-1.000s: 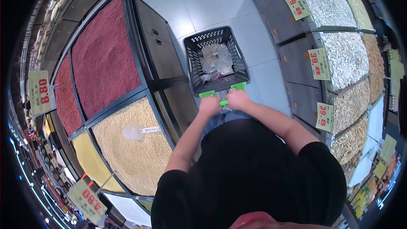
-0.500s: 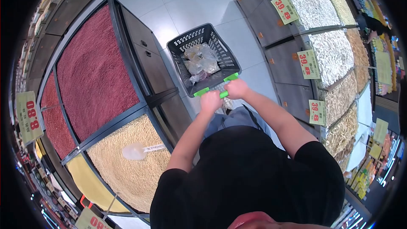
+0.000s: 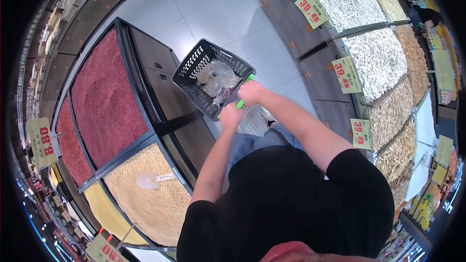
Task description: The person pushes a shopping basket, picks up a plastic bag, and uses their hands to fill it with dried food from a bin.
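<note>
My left hand [image 3: 230,115] and right hand [image 3: 250,92] curled tight round green handle [image 3: 240,103], black basket [image 3: 193,62] with plastic bags [image 3: 217,80] just beyond fingers.

Three price tags [image 3: 345,74] on the right read 39.8; left tag [image 3: 42,140] perhaps 8.8.

A shop aisle: open bulk bins of grains [image 3: 109,99], price signs [image 3: 345,74], a shopping basket [image 3: 194,75].

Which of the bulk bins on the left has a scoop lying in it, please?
The tan grain bin holds a pale scoop; the large red bin beside it, the smaller red bin and the yellow bin show none.
</note>
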{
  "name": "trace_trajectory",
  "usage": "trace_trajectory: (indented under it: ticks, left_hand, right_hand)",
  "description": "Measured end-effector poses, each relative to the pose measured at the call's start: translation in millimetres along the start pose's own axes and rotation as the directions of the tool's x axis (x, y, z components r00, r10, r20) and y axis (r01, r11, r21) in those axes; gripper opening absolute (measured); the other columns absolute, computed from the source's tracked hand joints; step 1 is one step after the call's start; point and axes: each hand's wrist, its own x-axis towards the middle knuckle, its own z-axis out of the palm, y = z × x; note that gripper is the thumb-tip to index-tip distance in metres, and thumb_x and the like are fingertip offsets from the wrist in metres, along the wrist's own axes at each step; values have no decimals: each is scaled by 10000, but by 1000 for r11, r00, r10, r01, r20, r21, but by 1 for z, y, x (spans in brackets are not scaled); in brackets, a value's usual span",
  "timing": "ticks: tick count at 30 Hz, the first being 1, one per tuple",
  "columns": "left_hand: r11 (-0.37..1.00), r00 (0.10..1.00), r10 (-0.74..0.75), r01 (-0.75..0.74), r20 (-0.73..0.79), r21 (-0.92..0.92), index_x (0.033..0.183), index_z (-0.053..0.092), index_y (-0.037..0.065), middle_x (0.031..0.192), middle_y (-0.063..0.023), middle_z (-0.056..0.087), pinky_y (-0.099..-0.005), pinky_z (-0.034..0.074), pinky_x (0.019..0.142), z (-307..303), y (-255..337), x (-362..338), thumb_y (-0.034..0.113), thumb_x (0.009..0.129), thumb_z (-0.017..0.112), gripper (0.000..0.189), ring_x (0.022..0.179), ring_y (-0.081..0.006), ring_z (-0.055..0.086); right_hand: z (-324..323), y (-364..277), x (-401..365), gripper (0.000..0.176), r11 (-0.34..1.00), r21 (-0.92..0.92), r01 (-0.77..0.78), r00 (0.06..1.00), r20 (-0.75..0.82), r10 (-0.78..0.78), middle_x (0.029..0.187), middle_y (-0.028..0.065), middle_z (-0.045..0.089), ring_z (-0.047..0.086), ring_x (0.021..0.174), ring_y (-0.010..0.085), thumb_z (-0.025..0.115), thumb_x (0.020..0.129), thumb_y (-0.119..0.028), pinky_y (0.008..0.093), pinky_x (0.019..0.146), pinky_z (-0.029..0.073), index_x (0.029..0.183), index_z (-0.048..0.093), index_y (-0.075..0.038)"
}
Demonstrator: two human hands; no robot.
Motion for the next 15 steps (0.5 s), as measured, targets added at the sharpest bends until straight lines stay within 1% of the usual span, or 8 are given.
trace_trajectory:
  ticks: [2, 7, 10, 13, 15]
  left_hand:
    - [1000, 999, -26, 26, -29, -6, 941, 747, 87, 958, -209, 741, -527, 562, 821, 13, 15, 3, 326, 826, 656, 280, 930, -415, 714]
    - [993, 993, -114, 114, -3, -27, 961, 737, 77, 993, -221, 735, -532, 557, 844, 46, 44, -25, 315, 837, 632, 288, 961, -419, 706]
    - [991, 991, -134, 134, 1, -30, 973, 735, 78, 997, -221, 735, -530, 557, 851, 65, 62, -41, 314, 833, 633, 293, 971, -420, 704]
    - [992, 992, -121, 122, 31, -30, 971, 736, 80, 998, -214, 737, -530, 557, 859, 83, 72, -63, 323, 828, 637, 299, 975, -418, 706]
    - [996, 996, -83, 84, 37, -24, 964, 735, 83, 991, -212, 737, -531, 557, 861, 95, 74, -78, 328, 821, 640, 300, 969, -418, 707]
  right_hand:
    - [-5, 15, -8, 202, 999, -23, 29, 1000, -2, -29, 881, 158, 757, 745, 863, 339, 709, 743, -257, 444, 758, 596, 820, 778, -83]
    - [8, 28, -45, 222, 991, -69, 113, 994, 12, -113, 929, 144, 767, 753, 884, 319, 693, 762, -240, 432, 777, 600, 860, 784, -63]
    - [21, 38, -71, 224, 987, -76, 139, 990, 1, -140, 929, 144, 768, 755, 885, 314, 692, 758, -231, 431, 778, 601, 871, 785, -62]
    - [39, 39, -94, 221, 984, -99, 148, 988, 50, -144, 922, 143, 767, 755, 879, 314, 690, 752, -228, 430, 773, 601, 875, 785, -71]
    - [52, 36, -113, 209, 984, -97, 147, 989, 47, -143, 911, 142, 765, 754, 873, 317, 688, 747, -224, 434, 769, 601, 866, 783, -81]
